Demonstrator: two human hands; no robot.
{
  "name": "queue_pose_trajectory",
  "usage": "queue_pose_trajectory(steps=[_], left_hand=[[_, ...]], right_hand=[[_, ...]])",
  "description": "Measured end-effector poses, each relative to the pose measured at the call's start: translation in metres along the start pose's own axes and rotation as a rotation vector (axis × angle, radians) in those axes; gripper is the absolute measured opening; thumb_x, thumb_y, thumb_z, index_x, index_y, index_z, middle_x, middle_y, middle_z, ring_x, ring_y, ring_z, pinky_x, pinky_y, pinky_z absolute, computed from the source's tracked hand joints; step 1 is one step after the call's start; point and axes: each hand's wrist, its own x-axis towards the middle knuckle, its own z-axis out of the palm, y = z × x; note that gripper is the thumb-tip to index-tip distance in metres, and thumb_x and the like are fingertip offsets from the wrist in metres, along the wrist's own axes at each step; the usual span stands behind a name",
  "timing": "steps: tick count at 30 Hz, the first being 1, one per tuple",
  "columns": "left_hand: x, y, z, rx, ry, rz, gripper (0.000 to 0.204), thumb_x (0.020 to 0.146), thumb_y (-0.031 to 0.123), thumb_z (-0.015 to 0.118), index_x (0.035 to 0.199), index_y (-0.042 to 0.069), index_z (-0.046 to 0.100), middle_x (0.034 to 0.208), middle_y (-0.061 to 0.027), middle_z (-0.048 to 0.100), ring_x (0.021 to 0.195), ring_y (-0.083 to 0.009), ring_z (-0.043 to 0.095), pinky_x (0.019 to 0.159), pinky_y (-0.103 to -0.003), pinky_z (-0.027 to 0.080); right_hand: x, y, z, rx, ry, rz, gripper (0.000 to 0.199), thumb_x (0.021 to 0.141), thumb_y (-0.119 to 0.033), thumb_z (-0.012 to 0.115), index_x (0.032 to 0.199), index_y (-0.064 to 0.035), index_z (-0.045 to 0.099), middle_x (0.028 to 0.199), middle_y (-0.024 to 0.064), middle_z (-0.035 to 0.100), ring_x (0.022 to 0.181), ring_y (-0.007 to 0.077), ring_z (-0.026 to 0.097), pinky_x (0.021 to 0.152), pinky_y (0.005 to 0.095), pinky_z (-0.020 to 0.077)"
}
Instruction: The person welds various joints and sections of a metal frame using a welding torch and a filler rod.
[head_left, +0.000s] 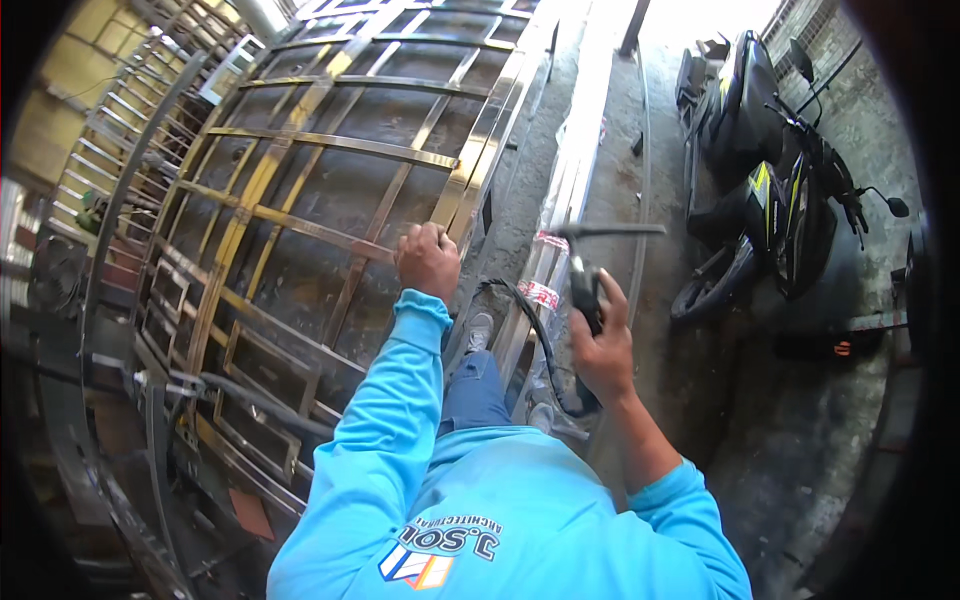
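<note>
My right hand (pixel 604 352) is closed around the black handle of a TIG welding torch (pixel 583 285), holding it upright. A long dark bar-like head runs crosswise at its top. From the handle's lower end a black cable (pixel 540 335) loops toward my legs. My left hand (pixel 428 262) is curled over the near right corner of a large shiny metal frame (pixel 405 152), fingers closed on its edge tube. This frame is a grid of square tubes lying over a dark surface. The fingertips of my left hand are partly hidden.
Wrapped metal tubes (pixel 572 170) with red-and-white tape lie lengthwise beside the frame, near my feet. On the right a black motorcycle (pixel 775 190) with yellow-green accents stands by the wall. A barred metal grille (pixel 125 130) leans at the far left. Concrete floor (pixel 650 420) lies between.
</note>
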Motion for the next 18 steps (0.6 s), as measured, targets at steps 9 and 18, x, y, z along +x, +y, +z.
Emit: queue_pose_trajectory(steps=[9,18], left_hand=[[0.068,-0.035,0.039,-0.330,-0.240,-0.234,0.018,0.087,0.013,0.069,0.081,0.003,0.056,0.077,-0.0188,0.065,0.071,-0.0410,0.065,0.066,-0.052,0.051],[0.089,-0.036,0.040,-0.333,-0.363,-0.230,0.021,0.092,0.019,0.068,0.082,0.007,0.055,0.074,-0.0161,0.066,0.068,-0.0415,0.066,0.062,-0.052,0.050]], right_hand=[[0.128,0.014,0.198,0.085,0.197,-0.079,0.068,0.097,-0.006,0.063,0.156,-0.0111,0.029,0.114,0.0208,0.069,0.099,0.0308,0.072,0.086,0.0406,0.0561],[0.147,0.041,0.232,-0.043,0.191,-0.067,0.069,0.098,-0.005,0.063,0.156,-0.0152,0.028,0.119,0.0197,0.069,0.099,0.0218,0.071,0.084,0.0353,0.0570]])
